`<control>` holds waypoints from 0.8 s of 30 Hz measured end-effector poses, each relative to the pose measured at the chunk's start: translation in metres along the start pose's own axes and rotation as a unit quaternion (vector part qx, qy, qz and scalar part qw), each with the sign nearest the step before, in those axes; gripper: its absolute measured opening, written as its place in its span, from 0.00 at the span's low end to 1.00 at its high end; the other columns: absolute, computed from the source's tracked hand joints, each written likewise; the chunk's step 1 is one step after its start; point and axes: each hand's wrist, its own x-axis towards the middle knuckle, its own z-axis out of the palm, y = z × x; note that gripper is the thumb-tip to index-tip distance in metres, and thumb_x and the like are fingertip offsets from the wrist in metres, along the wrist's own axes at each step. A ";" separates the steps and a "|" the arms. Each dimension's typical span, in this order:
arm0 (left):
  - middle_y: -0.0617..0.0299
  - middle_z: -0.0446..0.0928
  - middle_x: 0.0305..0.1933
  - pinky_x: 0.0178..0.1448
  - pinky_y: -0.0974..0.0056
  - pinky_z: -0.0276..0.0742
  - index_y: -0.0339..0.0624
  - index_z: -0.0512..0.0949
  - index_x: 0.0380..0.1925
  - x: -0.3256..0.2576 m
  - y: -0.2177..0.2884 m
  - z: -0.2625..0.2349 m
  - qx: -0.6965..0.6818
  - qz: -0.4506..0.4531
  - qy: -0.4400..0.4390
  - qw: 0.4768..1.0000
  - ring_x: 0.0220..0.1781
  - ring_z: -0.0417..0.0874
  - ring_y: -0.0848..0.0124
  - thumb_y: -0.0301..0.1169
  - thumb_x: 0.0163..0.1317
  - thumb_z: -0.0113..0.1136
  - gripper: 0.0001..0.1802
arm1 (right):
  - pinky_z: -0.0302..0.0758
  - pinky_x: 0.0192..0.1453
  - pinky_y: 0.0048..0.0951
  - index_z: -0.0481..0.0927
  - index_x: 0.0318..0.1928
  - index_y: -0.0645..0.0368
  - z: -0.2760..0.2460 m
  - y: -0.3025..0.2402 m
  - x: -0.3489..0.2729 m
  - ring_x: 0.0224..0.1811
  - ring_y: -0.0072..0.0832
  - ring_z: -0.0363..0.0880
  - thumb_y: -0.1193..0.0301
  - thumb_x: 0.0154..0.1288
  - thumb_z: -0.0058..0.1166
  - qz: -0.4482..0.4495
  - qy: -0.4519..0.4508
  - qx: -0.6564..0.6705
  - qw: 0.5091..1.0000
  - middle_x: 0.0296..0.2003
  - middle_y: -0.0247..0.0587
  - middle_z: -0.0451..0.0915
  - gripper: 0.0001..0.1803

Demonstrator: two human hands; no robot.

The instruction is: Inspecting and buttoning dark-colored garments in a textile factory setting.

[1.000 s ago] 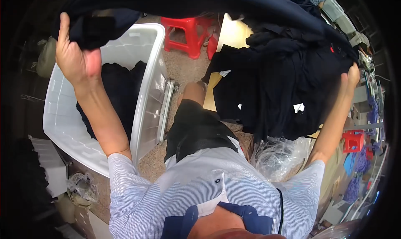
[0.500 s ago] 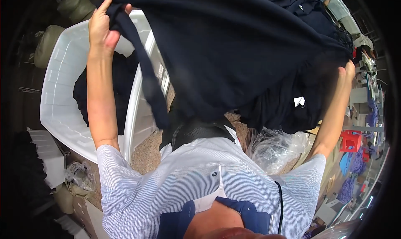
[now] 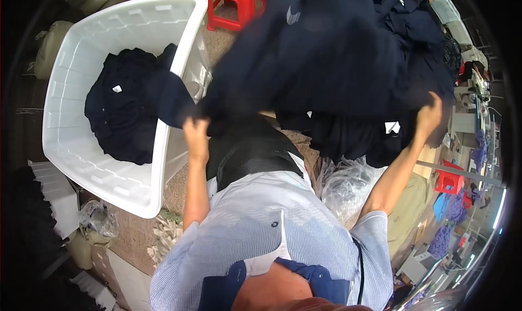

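Note:
A large navy garment (image 3: 321, 77) is stretched out in front of me, blurred by motion, with a small pale mark near its top. Beside the rim of the white tub, my left hand (image 3: 197, 142) pinches the garment's near left edge. My right hand (image 3: 429, 119) is closed at the garment's right side, its fingertips partly lost against the dark cloth. More navy garments (image 3: 413, 17) lie heaped behind and beneath it on the right. Inside the white plastic tub (image 3: 65, 109) on the left rests a crumpled navy garment (image 3: 122, 112) with a small white tag.
A red stool (image 3: 225, 22) stands beyond the tub. Clear plastic wrapping (image 3: 350, 183) lies below the pile, near my right arm. Stuffed sacks (image 3: 51, 52) sit at the far left. Another red stool (image 3: 449, 177) and cluttered work tables line the right side.
Both hands have come down toward me with the garment, the left also moving right and the right slightly left. The tub's inside and the far red stool now show.

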 end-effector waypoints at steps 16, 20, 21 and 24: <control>0.46 0.74 0.79 0.86 0.38 0.61 0.51 0.84 0.66 -0.015 -0.015 0.053 0.346 0.295 -0.321 0.831 0.88 0.65 0.45 0.45 0.63 0.80 0.32 | 0.70 0.80 0.59 0.83 0.68 0.54 0.076 -0.239 -0.181 0.70 0.48 0.80 0.64 0.70 0.73 -0.413 -0.318 0.091 0.848 0.65 0.52 0.82 0.28; 0.48 0.78 0.75 0.83 0.43 0.64 0.47 0.86 0.60 -0.028 0.005 0.059 0.354 0.308 -0.253 0.846 0.83 0.71 0.47 0.51 0.61 0.82 0.32 | 0.78 0.56 0.45 0.86 0.42 0.59 0.088 -0.243 -0.176 0.38 0.43 0.84 0.71 0.68 0.73 -0.397 -0.303 0.180 0.847 0.34 0.40 0.84 0.08; 0.51 0.81 0.68 0.78 0.46 0.68 0.45 0.86 0.60 -0.030 0.015 0.062 0.354 0.341 -0.244 0.836 0.76 0.77 0.51 0.54 0.58 0.83 0.36 | 0.79 0.51 0.42 0.86 0.43 0.60 0.074 -0.253 -0.173 0.38 0.44 0.85 0.73 0.69 0.72 -0.356 -0.316 0.209 0.854 0.35 0.41 0.84 0.07; 0.55 0.83 0.63 0.70 0.49 0.73 0.45 0.87 0.58 -0.038 0.052 0.070 0.303 0.317 -0.282 0.853 0.65 0.83 0.53 0.52 0.54 0.87 0.36 | 0.82 0.39 0.39 0.87 0.44 0.62 0.006 -0.281 -0.158 0.35 0.44 0.88 0.79 0.70 0.70 -0.273 -0.365 0.324 0.829 0.36 0.46 0.86 0.06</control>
